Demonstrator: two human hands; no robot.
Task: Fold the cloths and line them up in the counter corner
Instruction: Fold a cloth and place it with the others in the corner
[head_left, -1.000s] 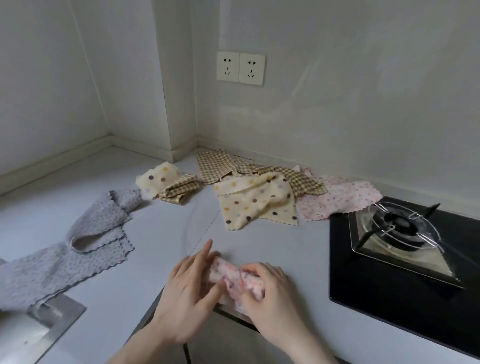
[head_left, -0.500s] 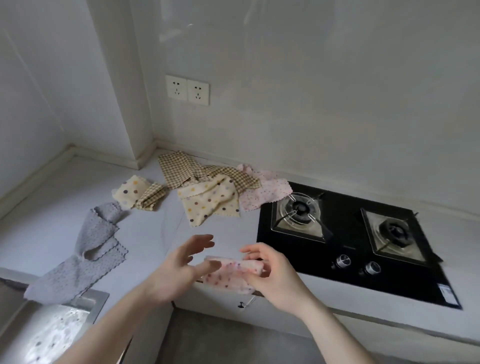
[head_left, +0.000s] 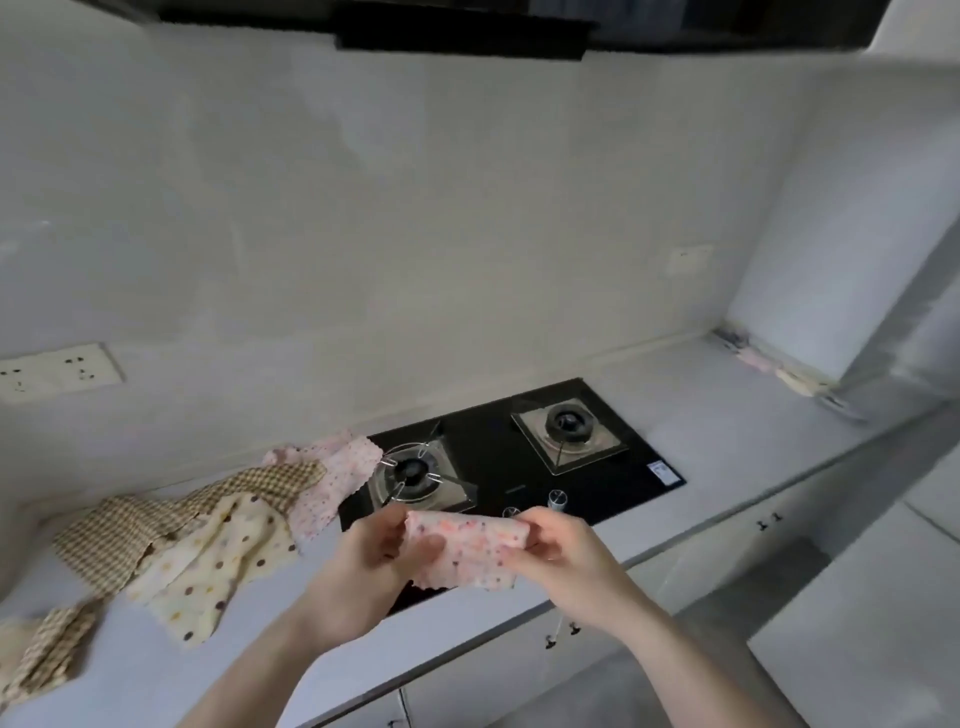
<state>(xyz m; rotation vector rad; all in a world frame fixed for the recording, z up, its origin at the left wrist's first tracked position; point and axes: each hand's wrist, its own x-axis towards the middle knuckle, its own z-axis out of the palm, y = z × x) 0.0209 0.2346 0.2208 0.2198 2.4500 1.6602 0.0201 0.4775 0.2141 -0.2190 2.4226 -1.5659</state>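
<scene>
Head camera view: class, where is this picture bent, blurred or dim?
Head view: wide-angle bending curves the counter edge; the folded pink cloth between left hand and right hand is soft; the far corner is smeared; light is dim and even, with no glare on the gas hob.

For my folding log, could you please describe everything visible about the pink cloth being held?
The pink cloth is thin, soft-looking fabric, pale pink with small darker dots and a scalloped lower edge. It appears folded into a rough rectangle, held in the air over the front of the hob. The left hand pinches its left end, the right hand its right end.
</scene>
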